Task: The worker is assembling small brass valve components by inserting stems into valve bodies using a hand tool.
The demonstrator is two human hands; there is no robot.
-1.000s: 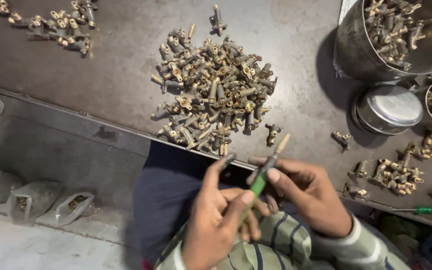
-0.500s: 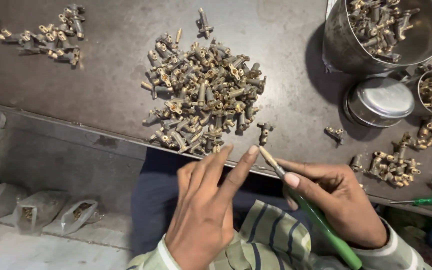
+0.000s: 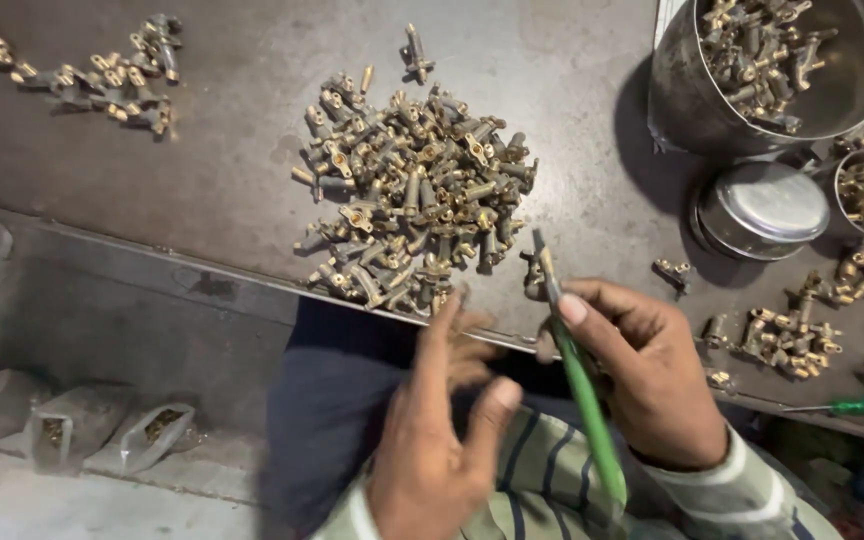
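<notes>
**Brass fitting work at the desk: status and tool position**

Progress, judged from the layout: a large heap of brass fittings (image 3: 412,190) lies unsorted on the desk (image 3: 202,170), beyond and slightly left of the fingers. A smaller row of fittings (image 3: 102,70) sits far to the left of both hands. To the right of the fingers, a steel pot (image 3: 852,90) already contains fittings, and a small cluster (image 3: 782,340) lies just past the right hand. Most of the stock appears to be still in the heap.

Left hand (image 3: 442,440): fingers spread wide, holding nothing, raised over the lap below the desk edge, near the heap's front edge but not touching it.

Right hand (image 3: 642,380): fingers closed around a green-handled tool (image 3: 577,380). The handle runs down past the palm toward the sleeve; the metal tip points up beyond the fingertips, just beside a single fitting (image 3: 532,275) at the desk edge. Whether tip and fitting touch cannot be determined.

A second green screwdriver (image 3: 847,407) lies on the desk, right of the right hand, well apart.
</notes>
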